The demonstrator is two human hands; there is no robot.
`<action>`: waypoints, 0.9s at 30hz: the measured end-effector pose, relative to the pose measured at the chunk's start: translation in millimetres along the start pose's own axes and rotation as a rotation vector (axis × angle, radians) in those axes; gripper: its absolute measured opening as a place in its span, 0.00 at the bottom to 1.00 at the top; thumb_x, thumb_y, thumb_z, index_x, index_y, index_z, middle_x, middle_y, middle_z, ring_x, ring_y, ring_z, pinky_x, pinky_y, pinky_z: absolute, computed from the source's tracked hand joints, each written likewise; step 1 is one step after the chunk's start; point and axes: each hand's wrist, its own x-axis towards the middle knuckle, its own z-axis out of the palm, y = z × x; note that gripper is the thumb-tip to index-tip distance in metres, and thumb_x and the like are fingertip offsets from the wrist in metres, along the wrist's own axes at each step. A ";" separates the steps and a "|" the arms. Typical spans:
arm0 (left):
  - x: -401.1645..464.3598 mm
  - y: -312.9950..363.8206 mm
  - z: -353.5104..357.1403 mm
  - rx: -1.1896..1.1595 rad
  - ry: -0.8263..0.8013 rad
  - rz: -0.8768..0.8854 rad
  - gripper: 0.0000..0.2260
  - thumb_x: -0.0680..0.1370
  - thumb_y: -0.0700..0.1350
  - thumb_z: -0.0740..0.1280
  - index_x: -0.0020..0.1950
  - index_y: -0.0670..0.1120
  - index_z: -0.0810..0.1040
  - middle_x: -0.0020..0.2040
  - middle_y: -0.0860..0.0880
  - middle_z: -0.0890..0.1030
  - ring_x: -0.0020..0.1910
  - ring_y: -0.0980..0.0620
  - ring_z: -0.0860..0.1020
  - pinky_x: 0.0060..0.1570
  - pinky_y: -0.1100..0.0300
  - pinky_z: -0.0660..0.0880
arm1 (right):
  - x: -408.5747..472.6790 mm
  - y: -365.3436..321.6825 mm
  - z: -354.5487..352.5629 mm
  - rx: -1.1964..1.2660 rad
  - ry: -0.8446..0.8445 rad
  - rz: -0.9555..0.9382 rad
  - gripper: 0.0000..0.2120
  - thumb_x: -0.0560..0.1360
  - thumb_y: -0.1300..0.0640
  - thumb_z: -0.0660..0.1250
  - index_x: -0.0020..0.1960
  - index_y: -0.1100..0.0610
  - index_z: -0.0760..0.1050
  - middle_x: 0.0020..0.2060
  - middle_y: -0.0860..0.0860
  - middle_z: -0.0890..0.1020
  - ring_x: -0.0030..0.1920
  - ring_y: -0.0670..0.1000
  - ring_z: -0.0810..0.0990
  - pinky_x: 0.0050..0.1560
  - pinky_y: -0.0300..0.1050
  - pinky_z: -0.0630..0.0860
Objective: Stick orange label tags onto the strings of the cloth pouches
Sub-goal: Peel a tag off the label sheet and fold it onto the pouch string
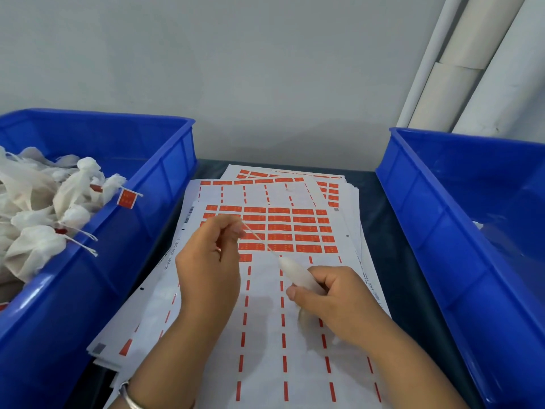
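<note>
Even, soft daylight-like light, fairly bright, no hard glare. Faint diffuse shadow under the right hand (333, 302) on the label sheets (265, 320). Wide-angle bending: blue bins (165, 172) and wall pipes (472, 69) lean outward at the edges. Overall soft, slightly smeared; pouch (298, 276) motion-blurred, string (259, 240) thin and faint. Print on sheets unreadable.

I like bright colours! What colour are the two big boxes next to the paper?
Both bins, left and right, are bright blue, seen in the head view.
</note>
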 end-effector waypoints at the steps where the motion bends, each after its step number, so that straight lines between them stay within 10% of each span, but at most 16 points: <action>1: 1.1 -1.9 2.1 0.002 -0.006 -0.061 0.09 0.71 0.54 0.59 0.49 0.58 0.74 0.46 0.60 0.77 0.43 0.54 0.79 0.45 0.60 0.78 | 0.2 0.2 -0.9 0.017 -0.011 0.018 0.12 0.72 0.44 0.69 0.35 0.50 0.77 0.33 0.30 0.77 0.39 0.31 0.75 0.36 0.30 0.67; 7: 3.8 -14.0 10.5 0.112 -0.114 -0.223 0.03 0.75 0.51 0.65 0.47 0.58 0.75 0.40 0.61 0.77 0.38 0.59 0.77 0.35 0.70 0.70 | 0.9 2.6 -9.4 0.676 -0.123 0.083 0.05 0.69 0.47 0.72 0.43 0.45 0.84 0.43 0.45 0.84 0.51 0.50 0.81 0.58 0.47 0.74; 12: -0.5 -12.8 14.0 0.169 -0.280 -0.215 0.03 0.74 0.51 0.67 0.43 0.60 0.74 0.37 0.63 0.77 0.35 0.60 0.77 0.30 0.73 0.65 | 7.6 8.9 -16.1 1.142 -0.027 0.163 0.19 0.60 0.54 0.75 0.50 0.55 0.82 0.43 0.55 0.84 0.40 0.51 0.84 0.44 0.48 0.81; 27: -17.0 -1.8 15.3 0.313 -0.889 0.174 0.10 0.77 0.50 0.64 0.57 0.57 0.78 0.47 0.61 0.79 0.39 0.62 0.76 0.44 0.73 0.73 | 11.1 15.2 -6.5 0.710 0.334 0.138 0.07 0.74 0.47 0.68 0.47 0.45 0.83 0.45 0.36 0.83 0.48 0.45 0.83 0.40 0.40 0.79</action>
